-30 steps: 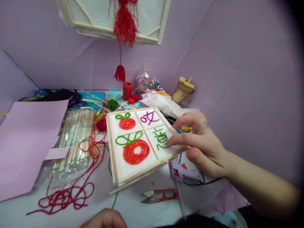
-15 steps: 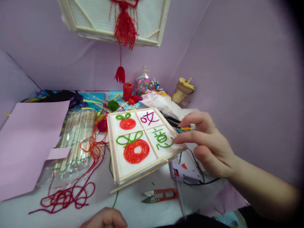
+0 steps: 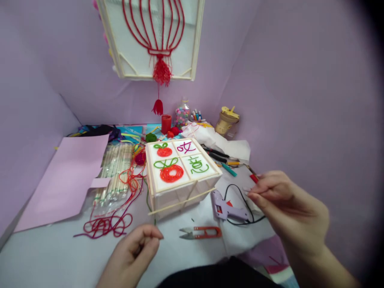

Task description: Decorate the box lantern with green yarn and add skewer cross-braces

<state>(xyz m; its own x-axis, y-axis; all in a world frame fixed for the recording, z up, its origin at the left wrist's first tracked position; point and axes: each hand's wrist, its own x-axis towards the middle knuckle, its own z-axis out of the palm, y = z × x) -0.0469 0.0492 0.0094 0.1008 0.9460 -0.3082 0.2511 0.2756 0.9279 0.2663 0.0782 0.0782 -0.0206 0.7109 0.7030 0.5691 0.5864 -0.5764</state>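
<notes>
While both hands hover over the white tabletop (image 3: 54,260), nothing held in either. Left hand (image 3: 132,252) low near the front edge, fingers curled loosely with thumb and first finger tips close together, gripping nothing that shows. Right hand (image 3: 288,208) over the right side, fingers stretched out and bunched toward the left, tips just above the black cord (image 3: 240,196) of the pale purple glue gun (image 3: 226,208); cannot tell whether touching it.

Between the hands and a bit further back: the square box lantern of thin wooden sticks and white panels (image 3: 180,172), lying on its side in the middle of the tabletop, apart from both hands. Top face split in four squares: a small red yarn apple with green leaves, a big red yarn apple with green leaves, a purple yarn character, a green yarn character. Characters too loopy to read for sure. Long sides running from front left to back right, one loose stick sticking out along the front.

Just in front of it, red-handled thread snips (image 3: 199,232), blades pointing left. Left of it, a tangle of red yarn (image 3: 105,224), a clear bag of wooden sticks (image 3: 115,172) and a pink paper sheet (image 3: 69,176). Hanging above, another white panel lantern with a red yarn lantern picture and red tassel (image 3: 156,36).
</notes>
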